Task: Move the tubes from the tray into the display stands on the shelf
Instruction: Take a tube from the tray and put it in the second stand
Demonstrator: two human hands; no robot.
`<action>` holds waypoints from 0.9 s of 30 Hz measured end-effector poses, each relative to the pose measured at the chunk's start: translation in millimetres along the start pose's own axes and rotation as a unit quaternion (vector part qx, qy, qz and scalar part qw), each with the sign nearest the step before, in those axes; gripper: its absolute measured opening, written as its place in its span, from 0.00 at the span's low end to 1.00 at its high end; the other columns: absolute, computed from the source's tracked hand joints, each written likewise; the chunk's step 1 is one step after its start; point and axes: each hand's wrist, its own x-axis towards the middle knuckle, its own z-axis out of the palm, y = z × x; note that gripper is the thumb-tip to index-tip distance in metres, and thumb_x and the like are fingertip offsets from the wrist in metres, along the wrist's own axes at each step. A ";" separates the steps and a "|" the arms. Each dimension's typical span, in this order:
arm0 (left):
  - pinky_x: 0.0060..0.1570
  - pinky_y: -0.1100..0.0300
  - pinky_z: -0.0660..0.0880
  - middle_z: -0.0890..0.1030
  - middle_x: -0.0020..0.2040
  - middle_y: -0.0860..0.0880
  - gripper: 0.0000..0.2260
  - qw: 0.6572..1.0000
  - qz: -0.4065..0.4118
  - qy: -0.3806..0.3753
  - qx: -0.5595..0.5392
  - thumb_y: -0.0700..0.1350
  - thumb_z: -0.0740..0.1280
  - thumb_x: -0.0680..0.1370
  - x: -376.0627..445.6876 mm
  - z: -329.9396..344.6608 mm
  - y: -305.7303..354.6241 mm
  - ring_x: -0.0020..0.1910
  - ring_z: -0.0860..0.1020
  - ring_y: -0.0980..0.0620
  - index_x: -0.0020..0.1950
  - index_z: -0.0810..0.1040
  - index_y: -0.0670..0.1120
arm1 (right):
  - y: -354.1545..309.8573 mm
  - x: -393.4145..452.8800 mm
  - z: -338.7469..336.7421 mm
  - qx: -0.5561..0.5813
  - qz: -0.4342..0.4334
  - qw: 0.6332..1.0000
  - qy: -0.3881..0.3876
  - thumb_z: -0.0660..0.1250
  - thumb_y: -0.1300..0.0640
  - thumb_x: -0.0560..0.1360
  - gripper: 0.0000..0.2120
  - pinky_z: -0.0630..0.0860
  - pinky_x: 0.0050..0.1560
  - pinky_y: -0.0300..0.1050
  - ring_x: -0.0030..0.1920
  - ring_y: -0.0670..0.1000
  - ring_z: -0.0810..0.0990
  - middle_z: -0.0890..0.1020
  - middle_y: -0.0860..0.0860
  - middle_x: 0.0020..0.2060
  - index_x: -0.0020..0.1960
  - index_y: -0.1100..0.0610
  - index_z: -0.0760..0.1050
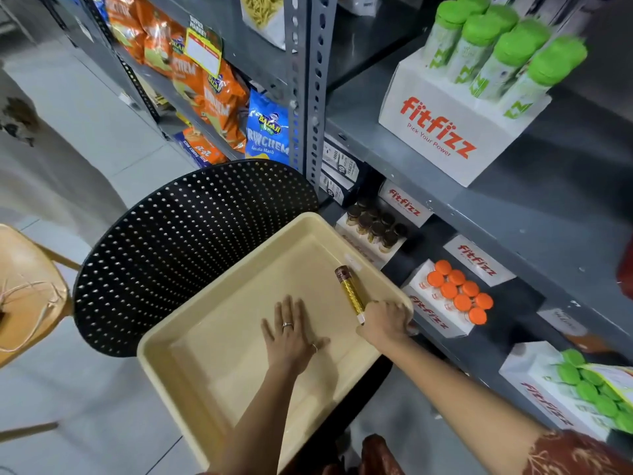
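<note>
A cream plastic tray rests on a black perforated chair. One gold tube with a brown cap lies along the tray's right wall. My right hand is closed around the tube's white lower end at the tray's right rim. My left hand lies flat, fingers spread, on the tray floor to the left of the tube. White Fitfizz display stands sit on the grey shelves to the right: one with brown-capped tubes, one with orange caps, and green-capped ones.
The black perforated chair carries the tray close to the grey metal shelving post. Snack bags fill the shelves at the left. A wooden chair stands at the far left on the tiled floor.
</note>
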 end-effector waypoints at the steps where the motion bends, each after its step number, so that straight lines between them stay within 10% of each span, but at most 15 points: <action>1: 0.71 0.40 0.35 0.32 0.76 0.47 0.44 1.000 -0.001 -0.001 0.000 0.69 0.56 0.74 0.1 0.4 -0.4 0.75 0.33 0.47 0.75 0.33 0.48 | 0.5 -0.3 -1.8 0.017 0.007 1.000 0.004 0.68 0.51 0.70 0.16 0.71 0.55 0.48 0.55 0.57 0.78 0.82 0.56 0.53 0.55 0.58 0.76; 10: 0.73 0.37 0.45 0.34 0.77 0.43 0.42 0.999 0.003 -0.027 0.038 0.61 0.60 0.77 -7.8 -21.3 14.8 0.77 0.37 0.43 0.76 0.36 0.43 | 17.0 -10.7 -57.9 0.186 0.013 0.982 0.037 0.75 0.52 0.65 0.17 0.74 0.40 0.44 0.50 0.58 0.81 0.82 0.58 0.50 0.49 0.60 0.76; 19: 0.74 0.42 0.45 0.38 0.78 0.44 0.34 0.990 0.107 0.081 0.036 0.57 0.55 0.81 -36.1 -74.1 91.5 0.77 0.40 0.46 0.77 0.41 0.42 | 103.5 -80.9 -177.6 0.241 -0.007 0.968 0.064 0.73 0.52 0.58 0.15 0.66 0.18 0.31 0.13 0.46 0.71 0.71 0.49 0.10 0.21 0.57 0.69; 27: 0.74 0.47 0.46 0.43 0.79 0.45 0.31 0.933 0.289 0.209 0.042 0.57 0.54 0.81 -74.5 -95.3 208.3 0.78 0.45 0.48 0.77 0.46 0.44 | 220.3 -180.4 -245.4 0.254 0.073 0.953 0.146 0.73 0.51 0.61 0.15 0.67 0.17 0.31 0.13 0.45 0.73 0.73 0.49 0.10 0.22 0.56 0.72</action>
